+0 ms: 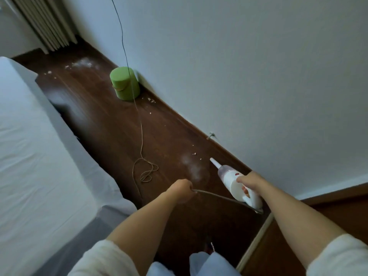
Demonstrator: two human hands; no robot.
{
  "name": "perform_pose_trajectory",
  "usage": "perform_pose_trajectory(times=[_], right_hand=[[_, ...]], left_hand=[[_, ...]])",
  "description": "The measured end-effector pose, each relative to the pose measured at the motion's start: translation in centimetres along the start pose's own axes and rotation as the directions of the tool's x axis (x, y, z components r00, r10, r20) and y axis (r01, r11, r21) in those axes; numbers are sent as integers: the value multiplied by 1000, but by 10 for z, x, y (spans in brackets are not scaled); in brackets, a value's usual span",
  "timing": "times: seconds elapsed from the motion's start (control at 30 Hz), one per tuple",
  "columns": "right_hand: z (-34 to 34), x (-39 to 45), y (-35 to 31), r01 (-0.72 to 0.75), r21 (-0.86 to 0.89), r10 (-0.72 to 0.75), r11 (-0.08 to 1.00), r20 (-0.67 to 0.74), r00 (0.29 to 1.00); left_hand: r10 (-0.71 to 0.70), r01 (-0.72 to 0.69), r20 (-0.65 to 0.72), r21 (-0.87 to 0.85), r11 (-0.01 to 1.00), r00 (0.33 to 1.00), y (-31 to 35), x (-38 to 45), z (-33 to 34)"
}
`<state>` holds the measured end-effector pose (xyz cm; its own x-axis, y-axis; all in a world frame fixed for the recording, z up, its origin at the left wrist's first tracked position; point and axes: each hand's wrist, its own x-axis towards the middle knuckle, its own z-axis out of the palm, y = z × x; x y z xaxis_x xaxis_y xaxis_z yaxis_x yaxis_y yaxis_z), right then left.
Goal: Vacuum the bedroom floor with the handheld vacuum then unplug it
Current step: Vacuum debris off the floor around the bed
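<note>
The right hand (249, 183) is curled round the handle of the white vacuum (238, 185), which slants with its narrow nozzle (215, 163) aimed toward 11 o'clock, low over the dark wood floor (111, 124) near the foot of the wall (239, 66). The left hand (180, 189), at 9 o'clock from the vacuum, is fisted round the cord (219, 197), which runs taut from that fist to the vacuum's rear end. Between the two hands, toward 12 o'clock, a pale dusty patch (194, 168) lies on the floor, with a few crumbs (194, 153) just beyond it and close to the nozzle tip. At 10 o'clock from the left hand the cord makes a loose tangle of loops (146, 171), then climbs toward 12 o'clock, passes in front of a green cylinder (124, 83) that stands against the wall, and leaves the top of the view. More crumbs and white dust (83, 63) lie past the cylinder, near a radiator (45, 20) at 11 o'clock. A bed with a pale sheet (29, 146) fills the 9 o'clock side. White sleeves (103, 257) cover both upper arms.
</note>
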<state>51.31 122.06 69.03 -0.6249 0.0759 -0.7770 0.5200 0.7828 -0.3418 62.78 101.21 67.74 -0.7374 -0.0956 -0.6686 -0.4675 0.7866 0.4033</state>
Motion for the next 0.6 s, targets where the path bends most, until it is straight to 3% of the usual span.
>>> perform_pose_trajectory(times=[0.17,0.33,0.6], right_hand=[[-7,0,-10,51,-106,-50,993,15,999],[-13,-19,-11,59,-225,-49,973,52,997],[-7,-45,23,65,-205,-58,977,42,997]], left_hand=[[-48,49,13,-17,999,999,1,-2,5],[5,-5,-15,-4,1000,1000,5,-2,0],[67,-67,7,-9,998,998,8,-10,15]])
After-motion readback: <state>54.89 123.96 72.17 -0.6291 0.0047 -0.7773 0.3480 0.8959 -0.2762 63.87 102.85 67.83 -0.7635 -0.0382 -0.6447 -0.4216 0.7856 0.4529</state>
